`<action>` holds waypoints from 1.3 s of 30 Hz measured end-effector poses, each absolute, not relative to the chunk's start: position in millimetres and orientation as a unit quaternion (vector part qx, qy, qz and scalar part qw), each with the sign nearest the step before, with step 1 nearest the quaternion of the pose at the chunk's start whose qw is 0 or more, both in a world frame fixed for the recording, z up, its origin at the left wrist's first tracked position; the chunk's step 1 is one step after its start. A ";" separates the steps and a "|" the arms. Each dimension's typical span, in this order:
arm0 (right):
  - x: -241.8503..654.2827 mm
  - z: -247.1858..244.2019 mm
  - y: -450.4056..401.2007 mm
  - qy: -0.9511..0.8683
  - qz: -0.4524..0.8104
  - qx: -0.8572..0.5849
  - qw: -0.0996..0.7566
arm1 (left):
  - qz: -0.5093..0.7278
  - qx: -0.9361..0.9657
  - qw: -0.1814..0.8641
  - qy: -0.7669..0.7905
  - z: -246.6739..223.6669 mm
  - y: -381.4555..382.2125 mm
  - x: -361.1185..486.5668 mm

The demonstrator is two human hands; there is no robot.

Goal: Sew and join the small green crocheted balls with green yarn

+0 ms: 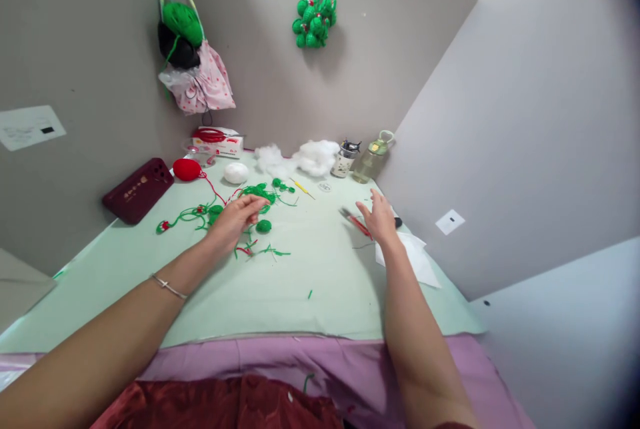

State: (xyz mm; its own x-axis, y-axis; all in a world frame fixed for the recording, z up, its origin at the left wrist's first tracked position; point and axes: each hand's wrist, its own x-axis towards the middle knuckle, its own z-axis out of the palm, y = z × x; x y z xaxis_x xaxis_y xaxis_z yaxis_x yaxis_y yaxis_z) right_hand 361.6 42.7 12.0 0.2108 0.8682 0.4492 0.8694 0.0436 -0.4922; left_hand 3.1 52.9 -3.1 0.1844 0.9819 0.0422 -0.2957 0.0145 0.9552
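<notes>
My left hand (242,217) is closed in a pinch over green yarn pieces (257,193) on the pale green table cover. Whatever lies between its fingertips is too small to make out. Just to the right of its fingers lies a small green crocheted ball (263,226). On the right side, my right hand (379,216) has its fingers apart and holds nothing. Beside it, red-handled snips (358,222) lie near its thumb. A black round object (398,222), partly hidden, is past the hand, and white paper (417,259) lies under and beside the wrist.
White stuffing (316,158), a cup of tools (345,159) and a bottle (371,159) stand along the back. A yellow crochet hook (303,188) lies mid-table. At left are red yarn (187,169), a white ball (236,173) and a dark red phone (140,191).
</notes>
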 end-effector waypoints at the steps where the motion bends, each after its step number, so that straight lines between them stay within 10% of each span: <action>1: 350.7 10.7 43.2 -0.633 0.010 -0.680 0.371 | 0.498 0.489 0.611 0.373 -5.9 48.5 8.3; 9: 237.7 14.7 13.2 -0.717 0.402 -0.464 0.328 | 0.334 0.648 0.604 0.323 -16.3 28.9 22.9; 25: 221.6 12.0 9.2 -0.605 0.537 -0.439 0.391 | 0.327 0.674 0.599 0.284 -13.0 28.8 21.8; 39: 223.6 2.1 3.1 -0.849 0.144 -0.436 0.261 | 0.351 0.691 0.537 0.333 -12.8 30.9 18.8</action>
State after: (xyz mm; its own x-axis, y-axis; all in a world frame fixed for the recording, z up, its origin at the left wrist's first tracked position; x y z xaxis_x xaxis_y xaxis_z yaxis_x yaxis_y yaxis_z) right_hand 223.6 3.1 2.1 -0.4847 0.8151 0.3173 0.6651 0.5790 -0.4715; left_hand 18.8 30.9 -12.8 0.5320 0.8371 0.1273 0.0830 -0.2012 0.9760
